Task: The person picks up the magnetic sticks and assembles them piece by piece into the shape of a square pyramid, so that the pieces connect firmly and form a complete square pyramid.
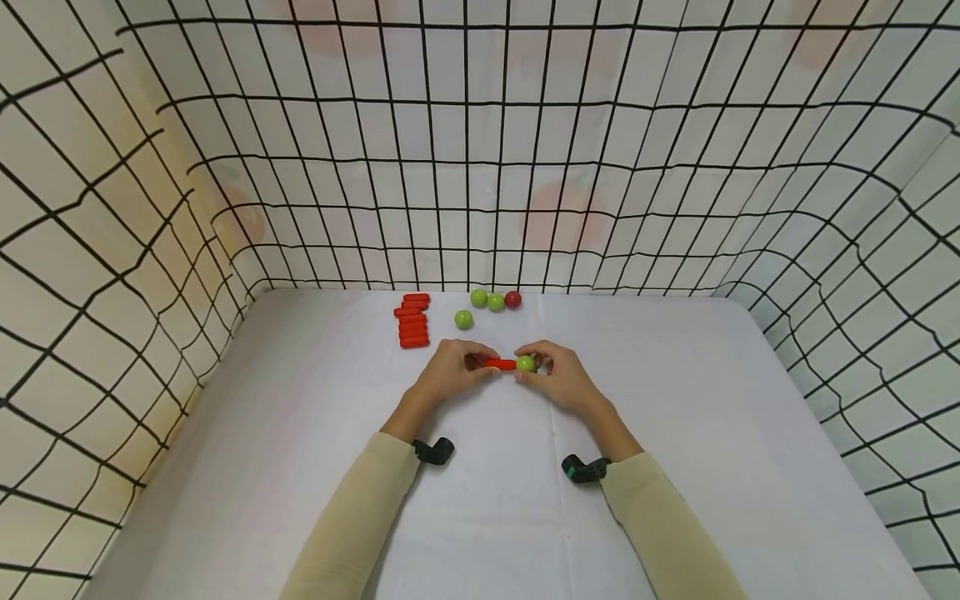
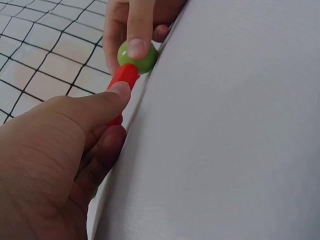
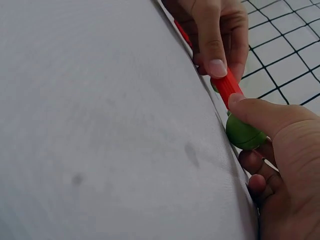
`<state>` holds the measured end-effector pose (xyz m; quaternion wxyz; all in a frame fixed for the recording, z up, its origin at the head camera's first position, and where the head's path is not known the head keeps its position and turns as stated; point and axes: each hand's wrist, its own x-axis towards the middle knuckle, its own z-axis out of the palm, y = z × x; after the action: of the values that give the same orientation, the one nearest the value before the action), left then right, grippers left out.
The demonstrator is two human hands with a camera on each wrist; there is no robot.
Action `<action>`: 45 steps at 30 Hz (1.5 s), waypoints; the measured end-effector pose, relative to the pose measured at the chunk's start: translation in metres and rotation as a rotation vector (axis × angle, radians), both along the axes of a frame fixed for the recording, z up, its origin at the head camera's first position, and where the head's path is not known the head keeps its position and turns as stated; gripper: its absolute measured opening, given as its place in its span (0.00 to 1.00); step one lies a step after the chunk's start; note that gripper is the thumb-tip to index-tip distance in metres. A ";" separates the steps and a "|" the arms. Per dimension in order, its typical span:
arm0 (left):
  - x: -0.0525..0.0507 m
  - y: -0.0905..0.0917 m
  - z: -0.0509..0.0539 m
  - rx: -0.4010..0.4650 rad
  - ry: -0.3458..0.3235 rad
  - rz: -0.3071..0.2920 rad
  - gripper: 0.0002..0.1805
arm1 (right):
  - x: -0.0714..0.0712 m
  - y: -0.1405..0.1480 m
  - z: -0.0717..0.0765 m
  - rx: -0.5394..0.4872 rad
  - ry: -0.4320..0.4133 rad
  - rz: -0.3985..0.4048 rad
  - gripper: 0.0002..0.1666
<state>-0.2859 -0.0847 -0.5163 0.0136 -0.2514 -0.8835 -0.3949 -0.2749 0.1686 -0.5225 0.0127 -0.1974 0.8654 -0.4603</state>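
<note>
Stick, red, lies end-on against the green ball, close over the white counter; whether either touches it I cannot tell. My left hand pinches the stick between thumb and fingers, and my right hand grasps the ball. As I judge it, this one pair is together, though my fingers hide too much to show whether the two are joined. The rest look unpaired and left to handle: a row of red sticks lies beyond the ball, well to its left; one loose green ball sits beyond it, less far left; farther beyond, slightly left, are two more green balls and a red ball, side by side. Past these, a black net rises and would probably check a long reach. Close around the ball, only my own fingers seem in the way.
</note>
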 end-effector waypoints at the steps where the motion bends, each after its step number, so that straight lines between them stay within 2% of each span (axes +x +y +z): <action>1: 0.000 0.000 0.000 0.001 -0.004 0.001 0.13 | 0.000 0.000 -0.001 0.001 0.000 -0.003 0.22; 11: -0.001 -0.001 -0.001 -0.001 -0.014 0.003 0.14 | -0.001 -0.002 -0.002 0.020 0.005 -0.027 0.21; 19: 0.000 -0.011 0.010 0.023 -0.064 0.028 0.20 | -0.003 0.002 -0.003 0.042 0.018 -0.024 0.21; 26: -0.002 -0.034 0.013 0.032 -0.089 0.090 0.25 | -0.001 0.004 -0.002 0.029 -0.021 -0.028 0.21; 31: 0.000 -0.057 0.018 0.022 -0.057 0.152 0.26 | 0.001 0.006 -0.001 0.010 -0.029 -0.034 0.21; 36: -0.003 -0.079 0.022 -0.043 0.001 0.213 0.26 | 0.000 0.009 -0.003 0.005 -0.025 -0.050 0.20; 40: -0.003 -0.093 0.024 -0.081 -0.008 0.262 0.25 | 0.000 0.009 -0.004 0.006 -0.030 -0.041 0.20; 45: -0.003 -0.102 0.024 -0.151 -0.028 0.291 0.25 | 0.000 0.008 -0.004 0.004 -0.036 -0.046 0.20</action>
<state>-0.2885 -0.1866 -0.4927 0.0394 -0.1156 -0.9380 -0.3246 -0.2745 0.1763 -0.5266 0.0180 -0.1690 0.8704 -0.4621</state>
